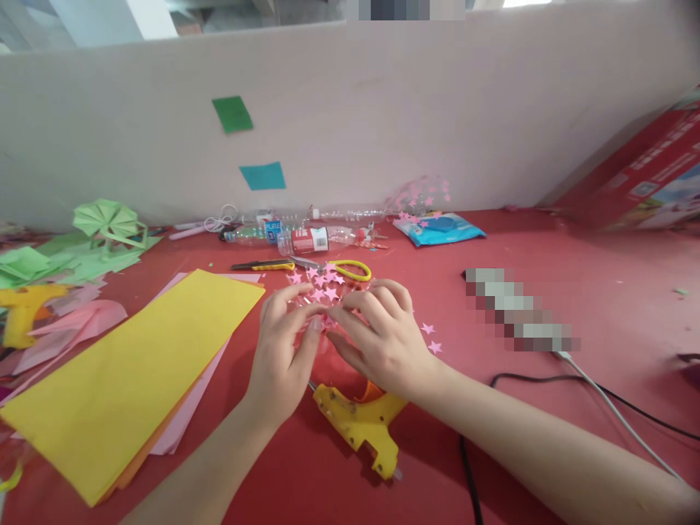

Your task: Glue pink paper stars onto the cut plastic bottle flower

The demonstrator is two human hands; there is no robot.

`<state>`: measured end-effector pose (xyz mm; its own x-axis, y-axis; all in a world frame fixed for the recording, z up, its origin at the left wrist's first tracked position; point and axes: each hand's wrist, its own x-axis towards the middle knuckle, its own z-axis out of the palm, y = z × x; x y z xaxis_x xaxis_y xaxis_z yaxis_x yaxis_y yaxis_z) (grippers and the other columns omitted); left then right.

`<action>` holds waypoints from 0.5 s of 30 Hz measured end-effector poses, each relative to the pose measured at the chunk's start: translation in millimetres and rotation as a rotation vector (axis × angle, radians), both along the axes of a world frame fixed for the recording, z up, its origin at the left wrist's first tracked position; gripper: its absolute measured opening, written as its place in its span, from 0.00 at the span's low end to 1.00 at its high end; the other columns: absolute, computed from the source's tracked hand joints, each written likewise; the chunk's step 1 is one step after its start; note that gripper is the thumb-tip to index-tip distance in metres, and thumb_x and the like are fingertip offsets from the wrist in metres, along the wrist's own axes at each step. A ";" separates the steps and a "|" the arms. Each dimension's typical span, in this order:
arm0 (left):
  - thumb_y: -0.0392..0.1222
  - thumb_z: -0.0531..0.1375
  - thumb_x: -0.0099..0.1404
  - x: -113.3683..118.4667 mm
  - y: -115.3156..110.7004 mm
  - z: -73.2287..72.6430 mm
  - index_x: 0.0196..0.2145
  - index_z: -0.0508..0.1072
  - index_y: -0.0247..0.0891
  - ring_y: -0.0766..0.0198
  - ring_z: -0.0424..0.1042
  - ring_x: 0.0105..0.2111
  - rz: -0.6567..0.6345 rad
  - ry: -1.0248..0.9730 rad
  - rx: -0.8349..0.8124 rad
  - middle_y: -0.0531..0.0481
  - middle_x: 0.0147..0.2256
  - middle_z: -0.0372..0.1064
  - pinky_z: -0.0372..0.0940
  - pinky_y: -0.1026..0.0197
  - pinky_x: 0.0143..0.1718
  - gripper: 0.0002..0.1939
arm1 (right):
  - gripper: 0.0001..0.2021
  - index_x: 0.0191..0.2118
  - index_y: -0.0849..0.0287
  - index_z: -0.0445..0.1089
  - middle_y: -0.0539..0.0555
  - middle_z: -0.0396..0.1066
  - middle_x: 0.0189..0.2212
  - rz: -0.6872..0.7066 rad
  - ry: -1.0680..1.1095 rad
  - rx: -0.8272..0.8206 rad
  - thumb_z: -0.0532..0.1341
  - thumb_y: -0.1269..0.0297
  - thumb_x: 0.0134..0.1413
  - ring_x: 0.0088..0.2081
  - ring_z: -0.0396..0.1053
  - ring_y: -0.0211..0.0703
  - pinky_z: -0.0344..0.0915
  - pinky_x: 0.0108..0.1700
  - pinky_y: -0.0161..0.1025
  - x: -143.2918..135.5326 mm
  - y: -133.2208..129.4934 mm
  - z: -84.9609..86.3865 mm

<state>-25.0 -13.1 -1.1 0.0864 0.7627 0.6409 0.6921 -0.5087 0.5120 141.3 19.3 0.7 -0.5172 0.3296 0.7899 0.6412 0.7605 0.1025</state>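
Note:
A clear plastic piece dotted with pink stars (330, 294) is between my hands, above the red table. My left hand (281, 346) curls around its left side, thumb and index finger meeting at the near edge. From the right, my right hand (383, 332) grips the same piece with bent fingers, its fingertips close to the left thumb. The fingers partly cover the plastic, so its full shape is hidden. Just below lies a yellow glue gun (355, 423), its nozzle to the left. Two loose pink stars (428, 329) rest to the right of my right hand.
Yellow paper sheets (136, 372) and green folded paper (109, 222) lie left. Behind my hands are a box cutter (265, 266), yellow-handled scissors (353, 270), plastic bottles (309, 240) and a blue wipes pack (440, 230). A black cable (525, 378) crosses the right side.

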 end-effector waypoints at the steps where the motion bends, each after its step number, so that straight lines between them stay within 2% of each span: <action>1: 0.38 0.52 0.68 -0.1 0.0 -0.1 0.42 0.71 0.43 0.56 0.63 0.53 0.002 0.002 -0.002 0.46 0.50 0.62 0.64 0.50 0.53 0.09 | 0.06 0.39 0.57 0.71 0.53 0.68 0.34 0.002 0.002 -0.007 0.57 0.66 0.60 0.37 0.60 0.44 0.56 0.49 0.46 -0.1 -0.1 -0.1; 9: 0.38 0.53 0.68 0.2 -0.9 0.9 0.41 0.71 0.43 0.57 0.62 0.54 0.002 -0.001 -0.018 0.46 0.50 0.62 0.63 0.51 0.53 0.09 | 0.07 0.32 0.55 0.70 0.50 0.69 0.29 0.018 0.054 -0.038 0.57 0.70 0.60 0.34 0.59 0.41 0.53 0.53 0.44 -1.0 -0.7 2.0; 15: 0.38 0.53 0.68 1.0 -0.2 1.0 0.41 0.72 0.43 0.56 0.63 0.53 0.009 0.005 -0.016 0.46 0.50 0.63 0.64 0.50 0.52 0.09 | 0.07 0.31 0.56 0.71 0.50 0.67 0.28 0.050 0.074 -0.086 0.58 0.72 0.58 0.34 0.59 0.41 0.54 0.50 0.45 -0.4 -0.1 -0.2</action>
<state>-24.0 -13.3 0.0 0.0828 0.7733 0.6286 0.6994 -0.4944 0.5162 140.9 19.2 0.4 -0.4759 0.3730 0.7965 0.6056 0.7957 -0.0108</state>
